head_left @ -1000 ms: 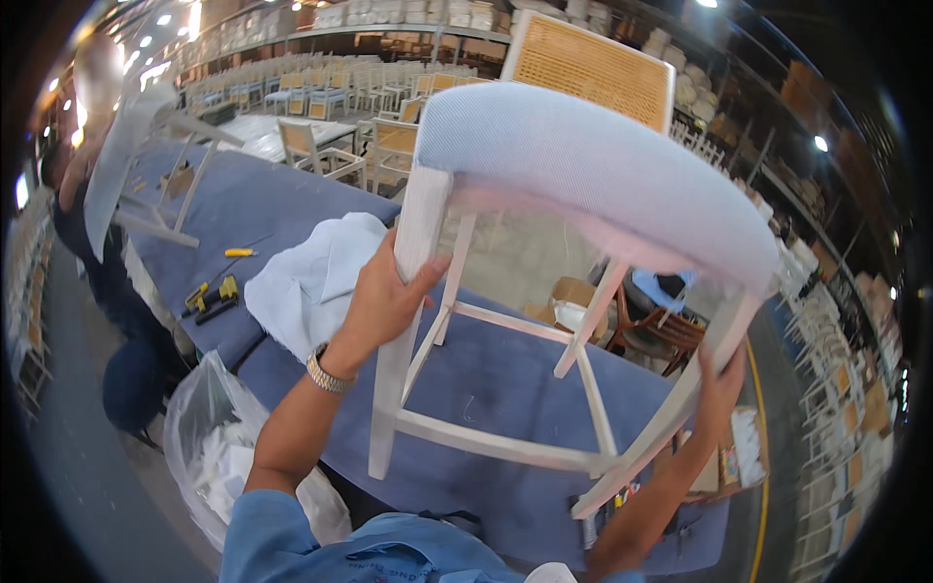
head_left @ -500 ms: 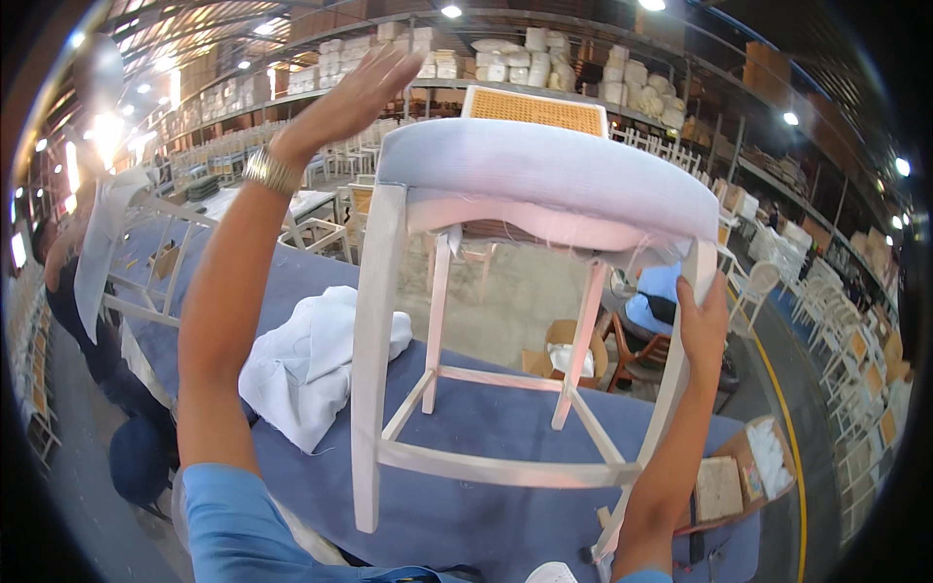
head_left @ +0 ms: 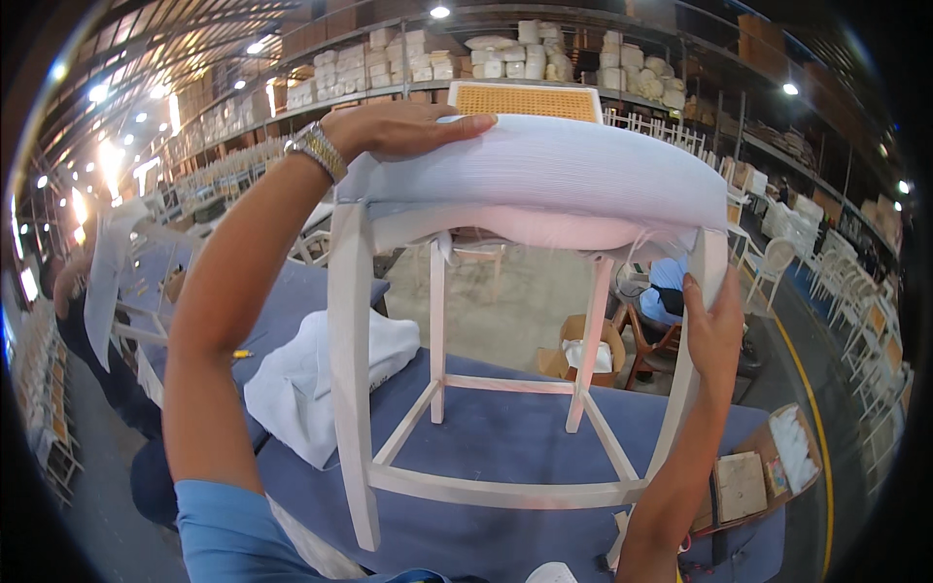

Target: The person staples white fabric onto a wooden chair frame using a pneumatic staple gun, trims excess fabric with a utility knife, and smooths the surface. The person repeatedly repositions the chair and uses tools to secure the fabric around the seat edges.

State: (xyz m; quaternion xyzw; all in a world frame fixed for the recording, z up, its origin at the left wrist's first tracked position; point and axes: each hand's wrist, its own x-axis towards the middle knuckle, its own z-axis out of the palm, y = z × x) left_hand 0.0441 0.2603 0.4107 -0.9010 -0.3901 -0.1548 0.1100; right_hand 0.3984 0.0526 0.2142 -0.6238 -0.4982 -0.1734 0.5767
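Observation:
A white wooden chair point(head_left: 505, 491) stands in front of me on a blue-covered table, its legs toward me and a woven cane back panel point(head_left: 525, 100) rising behind the seat. Pale blue fabric point(head_left: 564, 160) wraps the padded seat, with pink-tinged lining and loose threads under its front edge. My left hand point(head_left: 408, 129) lies flat on the seat's upper left, fingers stretched and thumb apart; a metal watch is on that wrist. Around the chair's front right leg, just under the seat, my right hand point(head_left: 714, 321) is wrapped.
Crumpled pale cloth point(head_left: 316, 389) lies on the table point(head_left: 486, 447) left of the chair. At the right corner sits a box point(head_left: 777, 466) with small items. Another person point(head_left: 97, 340) works at the far left beside another chair frame. A cardboard box point(head_left: 607, 340) and rows of chairs stand beyond.
My left hand has come down from the air above the seat's left side onto the fabric. The chair appears slightly shifted in view. My right hand keeps its hold on the leg.

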